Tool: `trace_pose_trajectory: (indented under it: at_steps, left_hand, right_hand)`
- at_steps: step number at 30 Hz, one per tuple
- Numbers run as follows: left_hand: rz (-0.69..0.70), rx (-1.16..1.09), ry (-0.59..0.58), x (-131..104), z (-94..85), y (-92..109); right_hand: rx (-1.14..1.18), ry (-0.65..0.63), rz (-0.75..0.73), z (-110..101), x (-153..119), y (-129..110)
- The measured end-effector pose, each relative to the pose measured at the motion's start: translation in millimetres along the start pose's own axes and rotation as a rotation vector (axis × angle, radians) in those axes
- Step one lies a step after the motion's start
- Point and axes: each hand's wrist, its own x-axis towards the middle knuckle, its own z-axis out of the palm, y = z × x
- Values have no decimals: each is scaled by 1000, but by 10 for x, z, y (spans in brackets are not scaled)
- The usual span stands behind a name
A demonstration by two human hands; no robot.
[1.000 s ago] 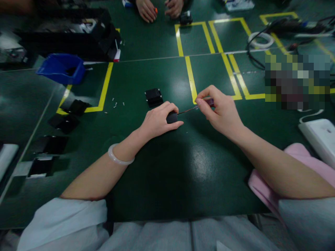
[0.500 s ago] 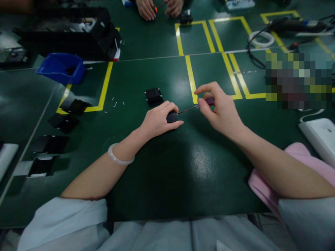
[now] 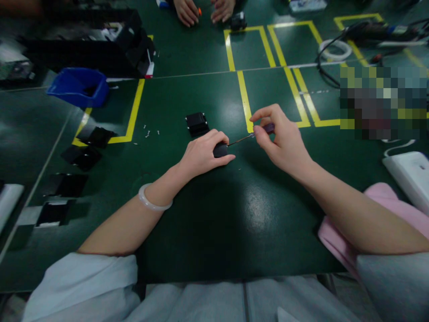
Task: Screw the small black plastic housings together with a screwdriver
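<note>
The left hand point(image 3: 201, 154) grasps a small black block point(image 3: 220, 150) from above and behind, with the fingers over its far side and the thumb along its near side. The block is in front of the person, near the middle of the surface point(image 3: 201, 232); the hand covers part of it, so full contact with the surface cannot be confirmed. The right hand point(image 3: 286, 141) holds a screwdriver point(image 3: 269, 129) by its handle, and the shaft slants down to the block's right edge. The index finger and thumb are parted, so the grip appears light. Main hazard: tip slip. If the shaft is off the axis of the seat, or pressure is low, the tip can ride out, mar the black finish or strike the left fingertips close beside it. Excess torque or a skewed entry can damage a screw head; whether a screw is seated cannot be seen. If the left hand's hold is weak, the block can rotate with the shaft. A second black block point(image 3: 197, 124) sits just beyond the left hand and can be knocked by the knuckles. Loose screws point(image 3: 147, 133) lie uncontained to the left; a sweep of the left forearm can scatter them.
</note>
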Motion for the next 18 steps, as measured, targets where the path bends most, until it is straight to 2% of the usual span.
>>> trace_pose_trajectory:
  at_steps: [18]
  left_hand:
    - [2, -1, -7, -5, -7, -3]
  right_hand:
    - [22, -6, 18, 10, -3, -24]
